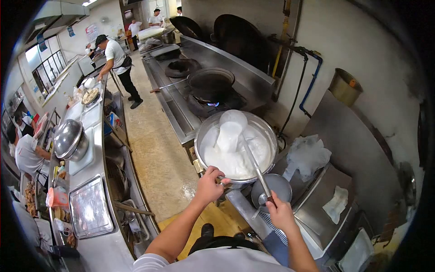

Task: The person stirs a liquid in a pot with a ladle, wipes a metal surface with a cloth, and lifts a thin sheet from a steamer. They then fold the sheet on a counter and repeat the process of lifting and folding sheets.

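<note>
A large metal basin (273, 149) holds a white, milky liquid (235, 159). My right hand (282, 214) is closed round the handle of a long ladle (253, 161), whose scoop is raised over the far side of the basin. White liquid pours from the tilted scoop back into the basin. My left hand (210, 185) grips the basin's near rim, with a ring on one finger. Just under the ladle's handle, right of the basin, is a grey round pan (283, 188) with a small metal ladle in it.
Beyond the basin, a wok (211, 81) sits over a lit blue flame on the stove (174, 109). Crumpled plastic (308, 156) lies to the right. On the left counter are a metal tray (91, 206) and domed bowl (70, 140). A co-worker (117, 59) leans over that counter.
</note>
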